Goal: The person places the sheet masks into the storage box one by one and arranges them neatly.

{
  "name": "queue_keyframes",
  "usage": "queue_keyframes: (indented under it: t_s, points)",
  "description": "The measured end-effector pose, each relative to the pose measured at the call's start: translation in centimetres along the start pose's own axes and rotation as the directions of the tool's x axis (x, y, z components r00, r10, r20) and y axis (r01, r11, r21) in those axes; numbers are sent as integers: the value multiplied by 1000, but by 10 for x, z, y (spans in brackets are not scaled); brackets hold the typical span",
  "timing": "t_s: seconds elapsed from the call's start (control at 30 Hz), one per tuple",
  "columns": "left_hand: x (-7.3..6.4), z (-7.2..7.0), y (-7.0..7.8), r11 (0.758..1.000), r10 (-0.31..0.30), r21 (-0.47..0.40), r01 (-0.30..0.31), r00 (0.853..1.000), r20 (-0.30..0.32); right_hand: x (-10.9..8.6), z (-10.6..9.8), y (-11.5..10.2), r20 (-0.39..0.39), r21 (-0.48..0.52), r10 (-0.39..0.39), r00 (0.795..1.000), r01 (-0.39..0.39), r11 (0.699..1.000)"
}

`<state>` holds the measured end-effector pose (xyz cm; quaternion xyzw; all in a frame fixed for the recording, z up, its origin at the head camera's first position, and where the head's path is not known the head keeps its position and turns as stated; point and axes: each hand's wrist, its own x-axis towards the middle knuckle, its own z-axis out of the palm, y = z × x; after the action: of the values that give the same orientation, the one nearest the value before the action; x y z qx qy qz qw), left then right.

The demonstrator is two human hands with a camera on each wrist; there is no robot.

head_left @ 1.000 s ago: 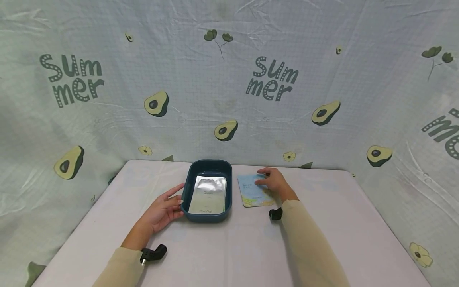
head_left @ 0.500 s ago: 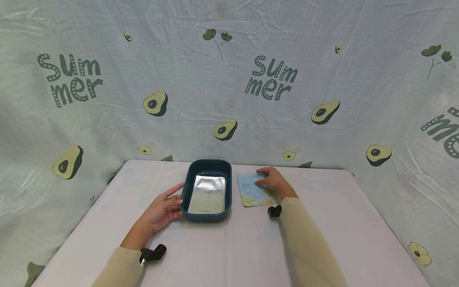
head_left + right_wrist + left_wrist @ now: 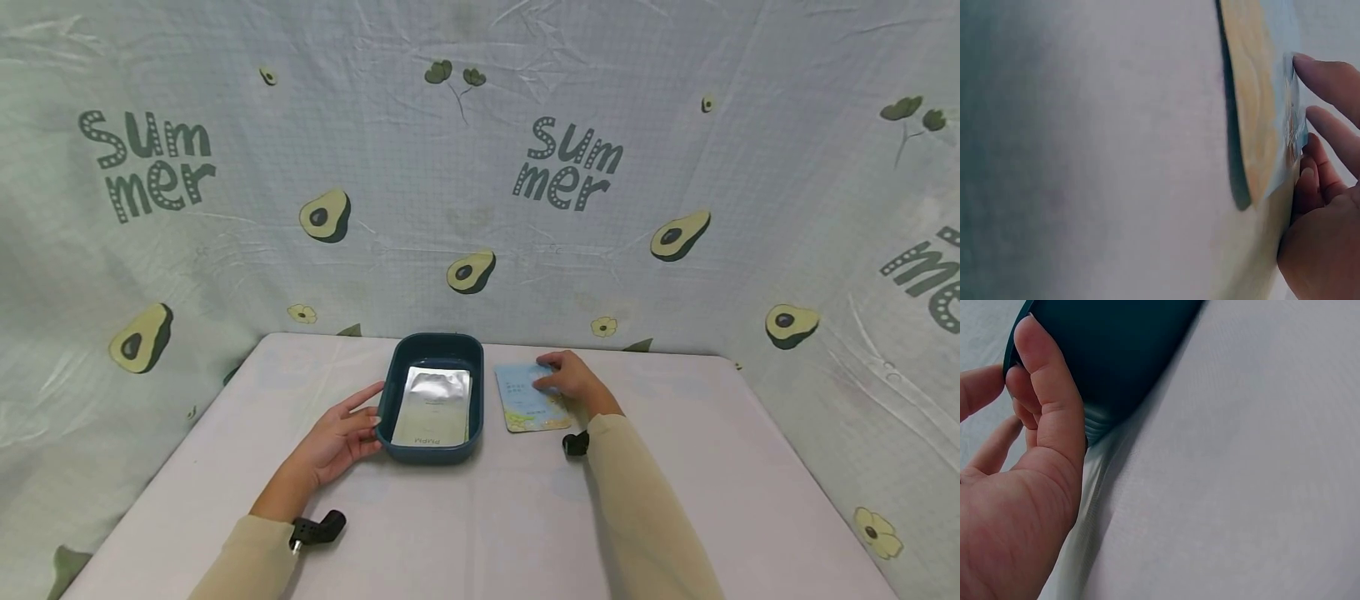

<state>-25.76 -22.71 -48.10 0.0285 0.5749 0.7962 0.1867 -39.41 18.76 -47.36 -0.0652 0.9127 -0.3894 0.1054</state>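
Note:
A dark blue bin (image 3: 480,392) stands on the table in the head view, with a silver and pale green face mask sachet (image 3: 435,417) lying inside. Against the bin's left side rests my left hand (image 3: 341,437); its thumb lies on the outer wall near the rim in the left wrist view, its index finger stretched forward. To the right of the bin lies a light blue face mask sachet (image 3: 517,400) with yellow flowers along its near edge. My right hand (image 3: 573,379) touches its upper right part, fingertips on its face, and covers that corner.
A white cloth covers the table (image 3: 480,533). Behind it hangs a pale curtain (image 3: 375,275) printed with avocados and lettering, which also runs along both sides. A small black wrist camera (image 3: 321,529) sits on the left forearm, another wrist camera (image 3: 576,444) on the right.

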Motion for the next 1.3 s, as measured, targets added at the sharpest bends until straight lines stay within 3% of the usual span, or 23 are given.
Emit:
queue_keyframes:
  t_s: [0.87, 1.3]
  points:
    - [-2, 2, -2, 1000, -1, -12, 1, 1000, 27, -5, 2, 0, 4, -3, 52, 999, -52, 999]
    - [-3, 3, 2, 1000, -6, 12, 5, 1000, 8, -7, 2, -2, -11, -5, 45, 999, -45, 999]
